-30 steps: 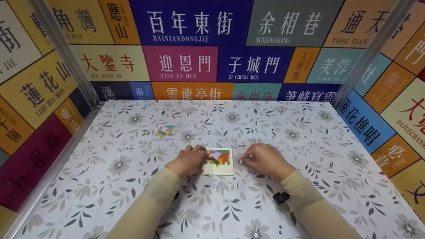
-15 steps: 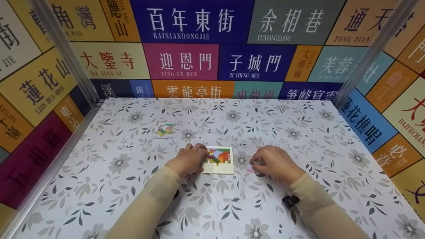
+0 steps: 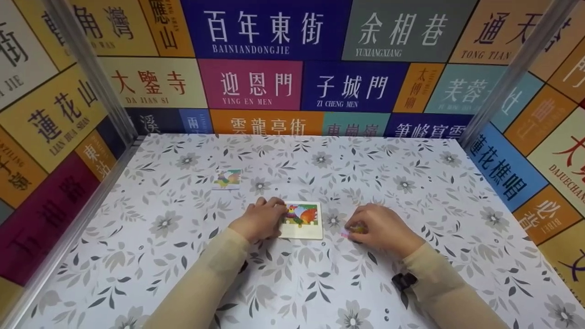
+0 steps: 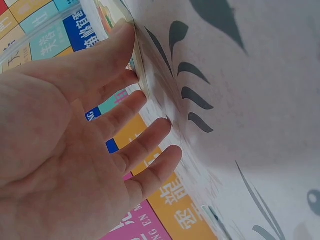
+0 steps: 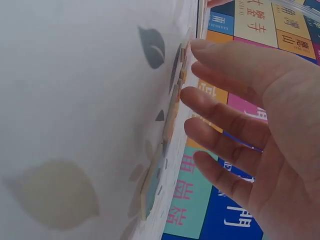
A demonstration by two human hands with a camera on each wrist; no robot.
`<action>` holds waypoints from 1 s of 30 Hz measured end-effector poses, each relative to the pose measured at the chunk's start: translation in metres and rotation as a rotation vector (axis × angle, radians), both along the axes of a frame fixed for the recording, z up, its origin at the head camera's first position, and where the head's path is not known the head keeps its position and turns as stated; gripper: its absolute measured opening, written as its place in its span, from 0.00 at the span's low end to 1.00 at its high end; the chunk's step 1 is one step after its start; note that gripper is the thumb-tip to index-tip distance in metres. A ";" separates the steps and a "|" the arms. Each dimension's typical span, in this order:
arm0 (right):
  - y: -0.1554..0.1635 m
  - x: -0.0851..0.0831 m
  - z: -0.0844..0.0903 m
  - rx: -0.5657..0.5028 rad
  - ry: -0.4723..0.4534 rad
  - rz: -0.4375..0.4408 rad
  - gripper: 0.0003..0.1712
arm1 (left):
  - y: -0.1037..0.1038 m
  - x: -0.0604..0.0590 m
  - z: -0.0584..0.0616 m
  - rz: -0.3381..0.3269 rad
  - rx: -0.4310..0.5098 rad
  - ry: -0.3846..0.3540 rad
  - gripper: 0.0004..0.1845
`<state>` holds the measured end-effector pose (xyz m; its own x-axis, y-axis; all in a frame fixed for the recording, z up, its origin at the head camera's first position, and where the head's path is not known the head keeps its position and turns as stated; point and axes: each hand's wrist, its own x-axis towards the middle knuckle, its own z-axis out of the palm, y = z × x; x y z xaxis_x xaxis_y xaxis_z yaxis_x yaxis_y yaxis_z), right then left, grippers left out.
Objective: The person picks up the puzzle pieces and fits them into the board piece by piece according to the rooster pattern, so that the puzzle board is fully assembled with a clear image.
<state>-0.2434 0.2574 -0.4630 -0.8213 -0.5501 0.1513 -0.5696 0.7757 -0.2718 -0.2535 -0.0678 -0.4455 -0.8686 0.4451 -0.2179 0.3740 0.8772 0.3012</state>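
From the head view, the left hand (image 3: 259,221) rests on the left edge of a small puzzle board (image 3: 302,221) that lies flat on the flowered worktop (image 3: 292,283), near its middle. The board carries a rooster picture in orange, green and blue. The right hand (image 3: 380,228) lies just right of the board, its fingertips on loose puzzle pieces (image 3: 351,231), pink and yellowish, beside the board's right edge. A small picture card (image 3: 227,179) lies well apart, toward the far left. Walls of coloured signs (image 3: 292,68) enclose the worktop.

In the left wrist view, the left hand (image 4: 65,150) shows straight, slightly spread fingers (image 4: 145,145), the tips against the board's edge (image 4: 142,75); its grip is spread, pinching nothing.

In the right wrist view, the right hand (image 5: 260,130) also has straight, parted fingers (image 5: 215,115), the tips close to the thin pieces (image 5: 170,125) lying on the worktop; grip spread, nothing pinched.
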 end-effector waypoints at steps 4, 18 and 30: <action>0.000 0.002 0.000 -0.009 0.037 0.036 0.08 | 0.001 0.000 0.002 -0.008 -0.011 0.005 0.29; -0.004 0.003 0.000 -0.022 0.076 0.043 0.03 | 0.001 -0.001 0.002 -0.004 -0.036 -0.002 0.29; -0.009 0.004 0.003 -0.027 0.035 0.031 0.06 | 0.000 0.001 0.001 0.008 -0.024 -0.007 0.29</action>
<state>-0.2397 0.2479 -0.4601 -0.7980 -0.5703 0.1945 -0.6025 0.7503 -0.2719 -0.2527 -0.0679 -0.4446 -0.8706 0.4323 -0.2347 0.3646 0.8874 0.2822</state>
